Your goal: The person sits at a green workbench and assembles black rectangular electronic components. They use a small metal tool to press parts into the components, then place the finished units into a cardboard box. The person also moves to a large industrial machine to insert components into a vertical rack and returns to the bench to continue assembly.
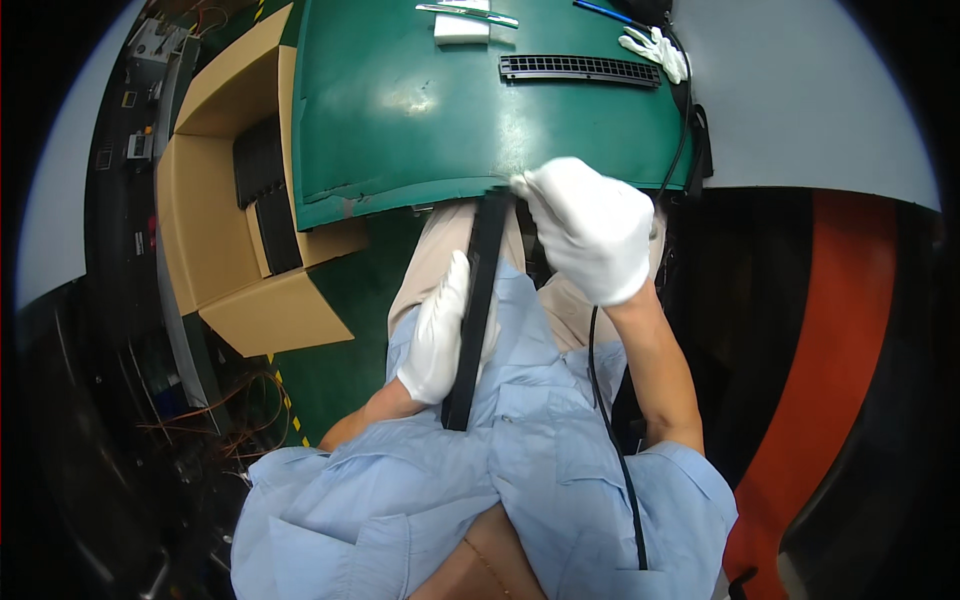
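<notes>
A long, narrow black plastic part (474, 330) stands nearly lengthwise in front of my body, its far end close to the table's near edge. My left hand (436, 335), in a white glove, is wrapped around its lower middle, thumb along the left side. My right hand (592, 235), also white-gloved, is closed in a pinch beside the part's far end. Whatever its fingertips hold, if anything, is too small and blurred to make out. A similar black slotted grille strip (580, 70) lies at the far side of the table.
The green-topped table (400, 140) is in front of me. On it are a white block (461, 30) with a shiny strip across it and a white glove (656, 52). An open cardboard box (205, 230) with black parts stands left. A black cable (612, 430) hangs across my right side.
</notes>
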The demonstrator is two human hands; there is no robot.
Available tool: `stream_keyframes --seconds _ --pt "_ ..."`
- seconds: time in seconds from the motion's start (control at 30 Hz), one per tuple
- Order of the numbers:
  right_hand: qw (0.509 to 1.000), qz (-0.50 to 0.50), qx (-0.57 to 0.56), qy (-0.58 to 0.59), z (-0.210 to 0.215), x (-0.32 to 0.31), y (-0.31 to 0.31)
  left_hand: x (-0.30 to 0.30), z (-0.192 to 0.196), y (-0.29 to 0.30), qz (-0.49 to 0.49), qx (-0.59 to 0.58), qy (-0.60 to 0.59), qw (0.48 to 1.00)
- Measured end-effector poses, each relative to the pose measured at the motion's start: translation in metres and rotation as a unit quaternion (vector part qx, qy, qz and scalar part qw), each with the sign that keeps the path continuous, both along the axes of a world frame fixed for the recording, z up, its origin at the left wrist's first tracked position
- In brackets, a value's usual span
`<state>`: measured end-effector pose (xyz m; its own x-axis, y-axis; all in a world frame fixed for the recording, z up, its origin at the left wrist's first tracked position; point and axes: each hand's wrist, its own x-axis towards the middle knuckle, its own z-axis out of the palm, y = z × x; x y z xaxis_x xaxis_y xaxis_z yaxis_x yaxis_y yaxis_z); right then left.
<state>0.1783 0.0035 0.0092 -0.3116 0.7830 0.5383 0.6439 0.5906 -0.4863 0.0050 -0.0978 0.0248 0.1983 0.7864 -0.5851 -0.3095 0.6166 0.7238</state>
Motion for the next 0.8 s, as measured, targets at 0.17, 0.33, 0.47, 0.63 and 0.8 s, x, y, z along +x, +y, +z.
stream_keyframes --seconds 0.17,0.33,0.47,0.63,0.8 --pt "0.967 -0.106 -0.206 0.102 -0.032 0.004 0.019 -0.007 -0.014 0.017 0.037 -0.048 -0.025 0.998" --pt "0.903 -0.079 -0.372 0.2 -0.055 0.006 0.003 -0.046 -0.066 0.104 0.053 0.225 0.394 0.89" --pt "0.87 -0.045 -0.416 0.262 -0.059 -0.007 -0.017 -0.088 -0.096 0.181 0.016 0.246 0.684 0.686" --pt "0.897 -0.022 -0.344 0.278 -0.072 0.007 -0.032 -0.112 -0.149 0.211 -0.01 0.337 0.841 0.423" --pt "0.919 -0.041 -0.355 0.166 -0.086 0.005 -0.056 -0.002 -0.087 0.235 -0.121 0.533 0.624 0.558"
